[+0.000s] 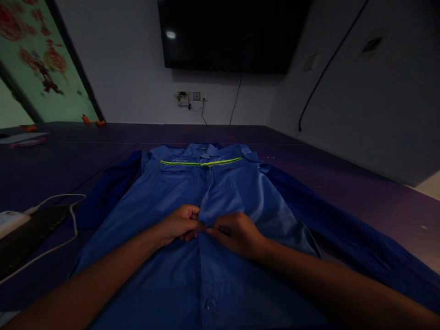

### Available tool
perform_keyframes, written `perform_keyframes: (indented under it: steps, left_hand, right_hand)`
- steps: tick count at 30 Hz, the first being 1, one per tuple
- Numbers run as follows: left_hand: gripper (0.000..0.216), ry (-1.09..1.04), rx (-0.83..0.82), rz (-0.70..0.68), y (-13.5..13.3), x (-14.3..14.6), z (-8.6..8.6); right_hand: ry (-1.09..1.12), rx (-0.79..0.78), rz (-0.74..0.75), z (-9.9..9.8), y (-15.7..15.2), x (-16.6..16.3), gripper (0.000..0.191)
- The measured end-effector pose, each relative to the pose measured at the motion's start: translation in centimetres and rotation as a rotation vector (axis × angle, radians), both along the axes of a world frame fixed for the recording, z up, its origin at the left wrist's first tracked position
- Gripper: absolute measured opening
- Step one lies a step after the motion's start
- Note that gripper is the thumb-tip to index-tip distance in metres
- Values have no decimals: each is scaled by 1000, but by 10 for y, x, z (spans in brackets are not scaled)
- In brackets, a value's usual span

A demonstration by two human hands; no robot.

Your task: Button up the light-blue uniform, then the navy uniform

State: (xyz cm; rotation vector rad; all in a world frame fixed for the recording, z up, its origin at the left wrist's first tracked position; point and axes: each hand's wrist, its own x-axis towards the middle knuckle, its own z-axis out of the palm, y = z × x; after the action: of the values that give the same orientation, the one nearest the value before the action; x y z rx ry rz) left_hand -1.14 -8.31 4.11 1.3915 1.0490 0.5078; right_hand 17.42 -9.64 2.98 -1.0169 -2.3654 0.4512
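A blue work shirt (240, 192) with a yellow-green stripe (201, 162) across the chest lies spread flat, collar away from me, on a dark purple table (343, 183). My left hand (180, 223) and my right hand (237, 233) meet at the shirt's front placket, about midway down. Both hands have curled fingers pinching the placket fabric where they touch. A blue button (211, 304) shows on the placket nearer to me. The sleeves stretch out to both sides.
A white cable (65, 220) and a white power strip (12, 219) lie at the left beside a dark flat object (27, 233). A black screen (230, 34) hangs on the far wall above a socket (192, 97). Small orange items (91, 121) sit at the table's far left.
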Motion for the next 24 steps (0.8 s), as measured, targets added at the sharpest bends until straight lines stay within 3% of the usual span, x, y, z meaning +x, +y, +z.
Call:
perform_keyframes:
  steps: [5, 11, 18, 24]
  left_hand:
    - [16, 9, 15, -7, 0, 1, 0]
    - [23, 10, -3, 33, 0, 0, 0]
    - [33, -14, -128, -201, -5, -2, 11]
    - [34, 50, -211, -428, -17, -1, 21]
  right_hand:
    - [-33, 151, 94, 1, -9, 0, 29]
    - [-54, 371, 441, 1, -28, -3, 34]
    - [-110, 590, 622, -3, -45, -7, 42]
    - [-131, 650, 626, -3, -47, -8, 38]
